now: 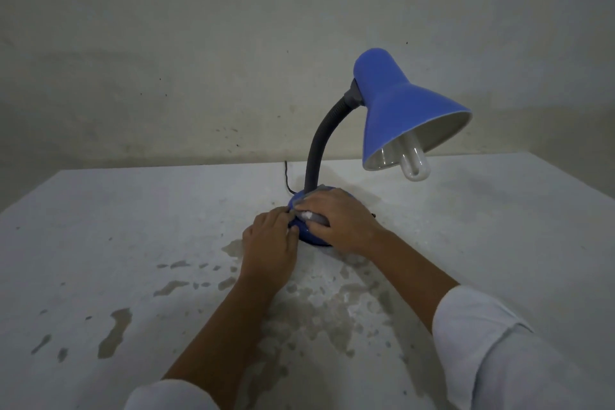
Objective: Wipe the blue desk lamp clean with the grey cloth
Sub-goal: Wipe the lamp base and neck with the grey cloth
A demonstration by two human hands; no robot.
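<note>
The blue desk lamp (396, 110) stands upright on the white table, its shade tilted down to the right with a white bulb showing and a dark flexible neck. The round blue base (307, 236) is mostly covered by my hands. My right hand (336, 220) lies flat on the base, pressing the grey cloth (312, 216) onto it. My left hand (271, 243) grips the left edge of the base, fingertips touching the cloth's edge.
The white table (133, 243) has worn, stained patches near the front. A black cord (288, 180) runs from behind the lamp base to the table's back edge. A bare pale wall stands close behind.
</note>
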